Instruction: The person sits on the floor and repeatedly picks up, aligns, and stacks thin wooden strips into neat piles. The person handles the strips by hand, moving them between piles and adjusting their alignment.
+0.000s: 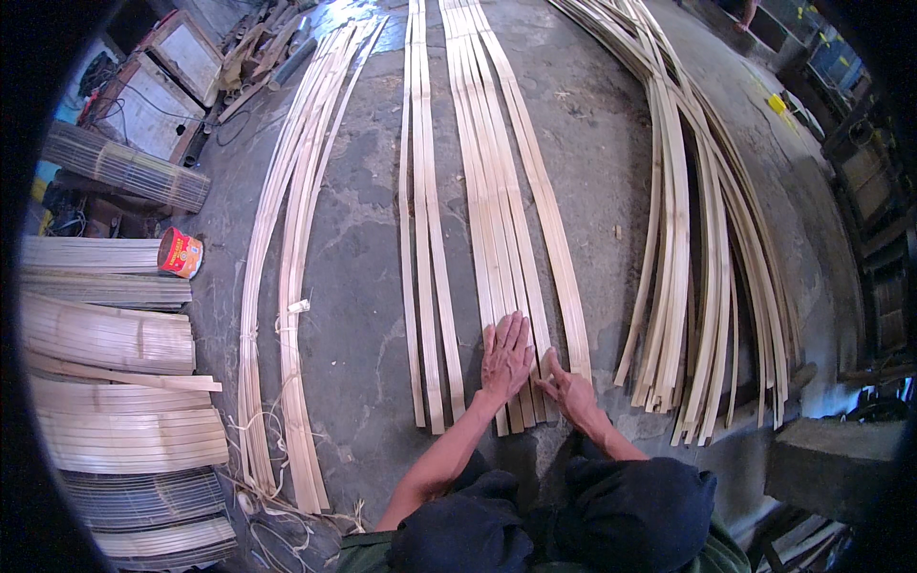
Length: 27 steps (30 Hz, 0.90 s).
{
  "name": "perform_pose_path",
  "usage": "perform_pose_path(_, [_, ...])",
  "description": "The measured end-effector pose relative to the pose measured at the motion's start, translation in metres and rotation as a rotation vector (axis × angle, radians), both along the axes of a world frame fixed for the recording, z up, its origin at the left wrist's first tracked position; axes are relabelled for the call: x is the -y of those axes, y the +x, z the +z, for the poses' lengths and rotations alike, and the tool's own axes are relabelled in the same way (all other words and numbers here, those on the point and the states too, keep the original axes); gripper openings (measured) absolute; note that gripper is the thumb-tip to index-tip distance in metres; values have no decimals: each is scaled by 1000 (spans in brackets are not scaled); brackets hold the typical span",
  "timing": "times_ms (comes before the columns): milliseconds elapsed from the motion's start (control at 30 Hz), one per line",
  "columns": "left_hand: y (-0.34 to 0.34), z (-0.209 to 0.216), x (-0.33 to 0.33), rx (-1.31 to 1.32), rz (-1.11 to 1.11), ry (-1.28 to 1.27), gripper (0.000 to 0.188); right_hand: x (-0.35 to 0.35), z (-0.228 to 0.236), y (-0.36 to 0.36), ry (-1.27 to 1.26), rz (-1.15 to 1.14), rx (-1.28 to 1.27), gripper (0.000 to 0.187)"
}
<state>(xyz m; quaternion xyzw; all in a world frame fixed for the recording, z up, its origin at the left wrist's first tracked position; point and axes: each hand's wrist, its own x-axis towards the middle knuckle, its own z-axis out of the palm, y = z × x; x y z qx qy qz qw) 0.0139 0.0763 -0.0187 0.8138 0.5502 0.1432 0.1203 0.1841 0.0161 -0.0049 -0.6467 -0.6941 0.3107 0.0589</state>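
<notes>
Left fingers: the straight fingers (517, 329) of the bare left hand (506, 361) are being kept close together and laid flat, palm down, across strips.
Right fingers: the bare right hand (570, 392) is being held low, thumb and forefinger pointed toward the strips; whether anything is being pinched cannot be told.
Strips under hand: a row of long, flat, pale tan bamboo strips (497, 210) is being covered near its closest end by the left hand, in front of the knees.
Strip at right hand: one long, flat, pale bamboo strip (543, 210) is being set apart from the row along most of its length, its near end being partly hidden by the right hand.
Left of row: three narrow, pale bamboo strips (426, 286) are being kept apart on the grey, stained concrete floor (363, 239).
Further left: two long, pale, tied strip bundles (292, 382) are being supported by the floor.
Right side: a large, loose heap of tan strips (676, 220) is being fanned out, some being crossed.
Far left: a red-and-white round tub (180, 253) is being neighboured by stacked pale slatted panels (110, 334).
</notes>
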Motion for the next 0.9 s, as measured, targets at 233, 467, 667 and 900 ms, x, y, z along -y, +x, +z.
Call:
perform_pose_path(233, [-4, 2, -1, 95, 14, 39, 55, 4, 30, -8, 47, -335, -371, 75])
perform_pose_path(467, [27, 64, -27, 1255, 249, -294, 46, 13, 35, -17, 444, -183, -415, 73])
perform_pose_path(667, [24, 75, -52, 1418, 419, -458, 35, -7, 44, -63, 422, -165, -621, 67])
perform_pose_path(900, [-20, 44, -67, 1409, 626, -572, 14, -15, 52, -92, -43, -109, -568, 65])
